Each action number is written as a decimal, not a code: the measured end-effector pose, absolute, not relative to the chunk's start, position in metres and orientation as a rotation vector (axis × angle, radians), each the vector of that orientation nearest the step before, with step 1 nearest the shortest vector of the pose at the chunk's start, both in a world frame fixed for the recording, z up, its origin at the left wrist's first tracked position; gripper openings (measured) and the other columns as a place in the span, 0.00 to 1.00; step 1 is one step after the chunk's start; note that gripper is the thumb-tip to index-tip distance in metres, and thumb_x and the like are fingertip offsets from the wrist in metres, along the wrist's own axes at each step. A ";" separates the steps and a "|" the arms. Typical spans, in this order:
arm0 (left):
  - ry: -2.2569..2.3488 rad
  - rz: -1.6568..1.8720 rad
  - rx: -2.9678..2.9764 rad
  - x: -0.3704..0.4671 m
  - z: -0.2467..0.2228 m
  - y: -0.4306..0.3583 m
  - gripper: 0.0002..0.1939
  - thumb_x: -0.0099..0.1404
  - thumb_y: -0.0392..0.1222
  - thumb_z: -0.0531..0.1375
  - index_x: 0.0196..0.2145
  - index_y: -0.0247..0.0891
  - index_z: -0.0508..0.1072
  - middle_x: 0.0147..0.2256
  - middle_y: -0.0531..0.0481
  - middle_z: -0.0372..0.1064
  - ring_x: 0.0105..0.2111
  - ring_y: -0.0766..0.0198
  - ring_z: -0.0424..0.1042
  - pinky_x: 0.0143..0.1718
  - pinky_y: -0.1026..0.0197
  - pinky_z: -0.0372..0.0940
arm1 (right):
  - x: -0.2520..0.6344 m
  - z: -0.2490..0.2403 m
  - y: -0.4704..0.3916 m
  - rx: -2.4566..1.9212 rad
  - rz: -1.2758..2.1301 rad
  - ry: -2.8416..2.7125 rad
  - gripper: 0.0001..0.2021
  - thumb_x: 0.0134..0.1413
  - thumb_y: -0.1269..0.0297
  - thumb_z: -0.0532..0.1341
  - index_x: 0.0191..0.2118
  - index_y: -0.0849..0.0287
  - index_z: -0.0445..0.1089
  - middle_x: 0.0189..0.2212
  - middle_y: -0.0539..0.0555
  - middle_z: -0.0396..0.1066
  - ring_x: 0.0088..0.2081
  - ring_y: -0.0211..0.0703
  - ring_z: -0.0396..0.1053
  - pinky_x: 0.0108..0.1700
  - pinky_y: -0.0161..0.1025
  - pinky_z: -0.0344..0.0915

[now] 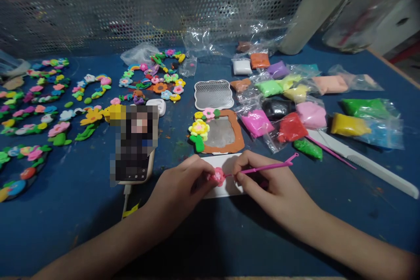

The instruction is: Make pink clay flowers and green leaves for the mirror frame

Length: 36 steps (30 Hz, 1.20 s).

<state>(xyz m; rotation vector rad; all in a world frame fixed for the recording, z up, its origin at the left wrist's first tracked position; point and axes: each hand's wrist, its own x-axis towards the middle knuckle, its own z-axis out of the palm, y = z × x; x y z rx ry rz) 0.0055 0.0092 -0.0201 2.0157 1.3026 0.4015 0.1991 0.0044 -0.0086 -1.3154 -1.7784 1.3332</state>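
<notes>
My left hand (185,186) is closed, its thumb and forefinger pinching the edge of a coral-pink clay flower (218,176) with a paler centre. The flower is over a white sheet or board (226,191). In my right hand (265,179) is a thin magenta clay modelling tool (267,168), held like a pen; its tip reaches the flower's right side. Just beyond my hands lies a mirror with a brown clay frame (239,133). Clay flowers, one of them yellow (198,129), and a green clay piece (197,143) sit on its left side.
A second, white-rimmed mirror (214,95) lies behind. Bagged coloured clay, including red (292,127) and black (277,108), spreads to the right, near a white cutter-like tool (377,170). A cabled phone (138,148) and several clay-decorated pieces (92,87) are left. A perforated metal panel (131,4) stands behind.
</notes>
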 end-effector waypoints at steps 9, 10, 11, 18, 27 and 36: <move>1.298 0.413 2.027 0.005 -0.021 0.008 0.04 0.65 0.42 0.54 0.35 0.42 0.68 0.31 0.56 0.66 0.29 0.68 0.66 0.29 0.66 0.57 | 0.200 -0.011 0.003 -1.281 1.299 -1.790 0.07 0.53 0.75 0.52 0.28 0.57 0.60 0.26 0.46 0.64 0.27 0.35 0.61 0.28 0.32 0.57; 1.299 0.412 2.027 0.005 -0.021 0.008 0.04 0.65 0.42 0.54 0.35 0.42 0.68 0.31 0.56 0.66 0.29 0.68 0.66 0.29 0.66 0.57 | 0.200 -0.010 0.003 -1.282 1.292 -1.790 0.07 0.53 0.75 0.52 0.28 0.57 0.60 0.25 0.46 0.63 0.27 0.35 0.61 0.28 0.32 0.57; 1.300 0.411 2.027 0.005 -0.021 0.008 0.04 0.65 0.42 0.54 0.35 0.42 0.68 0.31 0.56 0.66 0.29 0.68 0.66 0.29 0.66 0.57 | 0.200 -0.010 0.002 -1.279 1.286 -1.789 0.07 0.53 0.75 0.52 0.29 0.57 0.60 0.25 0.46 0.63 0.26 0.34 0.61 0.27 0.32 0.57; 1.289 0.403 2.038 0.004 -0.020 0.008 0.04 0.65 0.42 0.54 0.34 0.41 0.67 0.31 0.55 0.66 0.31 0.67 0.66 0.30 0.65 0.58 | 0.198 -0.010 0.003 -1.271 1.293 -1.821 0.07 0.53 0.75 0.52 0.28 0.57 0.60 0.26 0.48 0.65 0.29 0.36 0.63 0.30 0.34 0.58; 1.297 0.446 2.046 0.004 -0.018 0.006 0.02 0.64 0.40 0.56 0.34 0.41 0.67 0.30 0.56 0.66 0.28 0.69 0.65 0.28 0.67 0.58 | 0.201 -0.010 0.002 -1.222 1.256 -1.718 0.07 0.57 0.73 0.52 0.31 0.56 0.62 0.28 0.47 0.65 0.30 0.34 0.63 0.31 0.32 0.59; 1.233 0.598 2.064 0.001 -0.015 0.006 0.04 0.64 0.34 0.55 0.34 0.40 0.69 0.31 0.55 0.66 0.31 0.69 0.67 0.32 0.68 0.61 | 0.207 -0.007 0.004 -1.296 1.156 -1.601 0.08 0.61 0.68 0.52 0.34 0.54 0.66 0.30 0.47 0.66 0.31 0.34 0.64 0.31 0.31 0.60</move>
